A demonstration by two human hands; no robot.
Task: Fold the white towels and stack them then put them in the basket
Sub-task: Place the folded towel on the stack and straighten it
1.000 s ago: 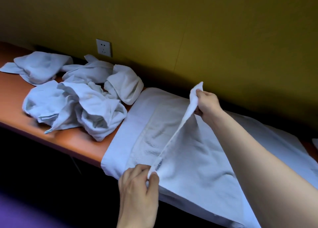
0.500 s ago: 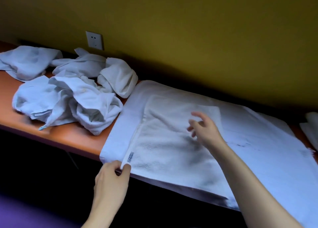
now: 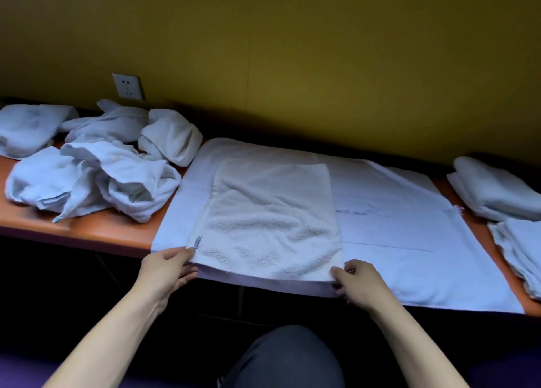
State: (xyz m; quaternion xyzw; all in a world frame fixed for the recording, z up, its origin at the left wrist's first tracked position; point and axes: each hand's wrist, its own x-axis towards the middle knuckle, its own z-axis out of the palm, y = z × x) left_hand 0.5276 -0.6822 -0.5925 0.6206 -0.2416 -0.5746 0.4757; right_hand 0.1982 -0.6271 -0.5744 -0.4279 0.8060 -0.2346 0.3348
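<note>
On top of the large flat white cloth (image 3: 395, 226) spread across the orange shelf (image 3: 96, 232) lies the folded towel (image 3: 272, 215), a cream rectangle with its long sides running away from the person and a small label (image 3: 197, 242) at its near left corner. Its near edge sits just at the shelf's front lip. At that near left corner the left hand (image 3: 167, 270) pinches the towel, thumb on top beside the label and fingers curled under the edge. At the near right corner the right hand (image 3: 355, 279) pinches the towel the same way, thumb and bent fingers closed on the hem.

Left of the folded towel, a heap of crumpled towels (image 3: 96, 165) covers the shelf, the nearest lump touching the flat cloth's far left corner. Behind that heap, a white wall socket (image 3: 128, 86) sits on the olive-yellow wall (image 3: 292, 51). Right of the folded towel, past the flat cloth's frayed right edge, folded white towels (image 3: 494, 191) rest near the wall, with another white cloth (image 3: 521, 247) in front of them. Below the towel, between the forearms, a dark-clad knee (image 3: 287, 358) shows.
</note>
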